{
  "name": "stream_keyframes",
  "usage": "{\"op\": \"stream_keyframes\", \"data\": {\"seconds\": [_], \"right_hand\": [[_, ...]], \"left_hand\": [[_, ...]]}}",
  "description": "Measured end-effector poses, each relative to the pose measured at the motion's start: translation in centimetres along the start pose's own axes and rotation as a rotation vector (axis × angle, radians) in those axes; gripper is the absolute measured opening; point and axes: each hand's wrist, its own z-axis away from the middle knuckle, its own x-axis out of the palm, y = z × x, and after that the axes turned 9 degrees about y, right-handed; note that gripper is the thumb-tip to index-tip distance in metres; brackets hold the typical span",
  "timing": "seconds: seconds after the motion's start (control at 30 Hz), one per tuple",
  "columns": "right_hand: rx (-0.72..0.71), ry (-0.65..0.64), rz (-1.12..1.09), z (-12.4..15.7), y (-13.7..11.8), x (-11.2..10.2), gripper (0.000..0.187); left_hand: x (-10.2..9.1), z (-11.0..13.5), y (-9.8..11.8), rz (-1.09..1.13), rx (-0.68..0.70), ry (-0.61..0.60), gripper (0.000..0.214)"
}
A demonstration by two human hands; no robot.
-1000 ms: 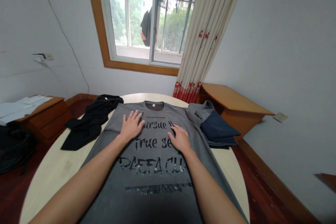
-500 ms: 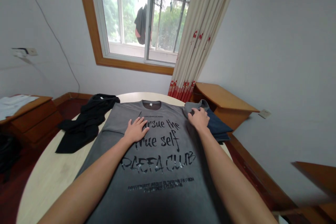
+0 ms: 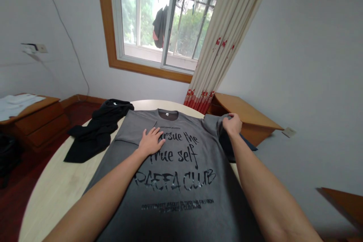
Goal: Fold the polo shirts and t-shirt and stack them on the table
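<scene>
A grey T-shirt [image 3: 176,170] with black lettering lies spread over the round table, its collar at the far side. Its left sleeve is folded inward across the chest. My left hand [image 3: 151,141] rests flat on the chest beside the lettering, fingers spread. Out at the far right, my right hand [image 3: 233,124] is closed on the end of the T-shirt's right sleeve and holds it out over a folded dark blue garment [image 3: 227,147]. That garment is partly hidden by the sleeve and my arm.
A crumpled black garment [image 3: 95,132] lies at the left on the pale round table [image 3: 48,181]. Wooden cabinets stand left [image 3: 42,121] and right [image 3: 246,113], the left one bearing white cloth [image 3: 19,104]. A long curtain [image 3: 218,45] hangs beside the window [image 3: 159,19].
My right hand has moved outward to the right, drawing the bunched right sleeve out with it. My left hand stays flat on the chest. The view has shifted slightly.
</scene>
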Motion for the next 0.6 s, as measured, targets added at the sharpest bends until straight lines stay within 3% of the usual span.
{"op": "stream_keyframes", "data": {"seconds": [0.07, 0.13, 0.17, 0.23, 0.3, 0.37, 0.43, 0.6], "right_hand": [[-0.077, 0.09, -0.12, 1.2, -1.3, -0.3, 0.041], [-0.297, 0.076, -0.217, 3.5, -2.7, -0.4, 0.042], [-0.446, -0.001, -0.239, 5.0, -3.3, -0.3, 0.042], [-0.745, -0.279, -0.231, 7.9, -4.2, 0.1, 0.046], [-0.869, -0.479, -0.156, 10.2, -4.4, 0.8, 0.054], [-0.85, -0.562, -0.068, 11.3, -4.3, 1.5, 0.052], [-0.759, -0.564, 0.005, 11.0, -4.2, 2.3, 0.043], [-0.526, -0.556, 0.135, 7.4, -4.1, 4.8, 0.039]], "left_hand": [[0.1, 0.0, -0.1, 0.006, 0.002, 0.001, 0.054], [0.1, 0.0, -0.1, 0.008, 0.001, 0.004, 0.054], [0.1, -0.1, -0.1, 0.007, 0.001, 0.005, 0.054], [0.1, -0.1, -0.1, 0.003, 0.001, 0.004, 0.053], [0.2, -0.1, -0.1, 0.0, 0.002, 0.007, 0.053], [0.2, -0.1, -0.1, 0.004, 0.002, 0.006, 0.054], [0.1, -0.1, -0.1, 0.011, 0.001, 0.003, 0.055], [0.1, -0.1, -0.1, 0.008, 0.001, -0.003, 0.055]]}}
